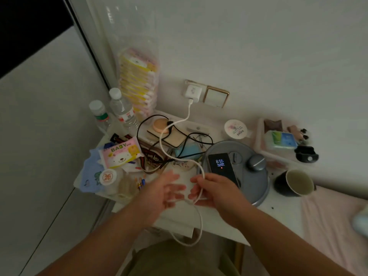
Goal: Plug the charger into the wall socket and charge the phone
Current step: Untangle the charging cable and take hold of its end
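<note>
A white charger (192, 94) sits plugged in the wall socket (188, 83), left of a gold-framed switch (216, 96). Its white cable (165, 134) runs down over the cluttered table, passes through my right hand (214, 191) and loops below the table edge. The phone (222, 166) lies face up on a grey round lid (256, 182), its screen lit and reading 8:55. My right hand pinches the cable just in front of the phone. Spread and blurred, my left hand (163, 193) hovers left of the cable; whether it touches the cable is unclear.
Two water bottles (121, 108), a tall stack of yellow packs (139, 82), baby wipes (121, 153), black cords (179, 148) and small jars crowd the table's left and middle. A dark cup (294, 183) and a tray of items (282, 140) stand right. A pink bed edge (334, 222) lies at lower right.
</note>
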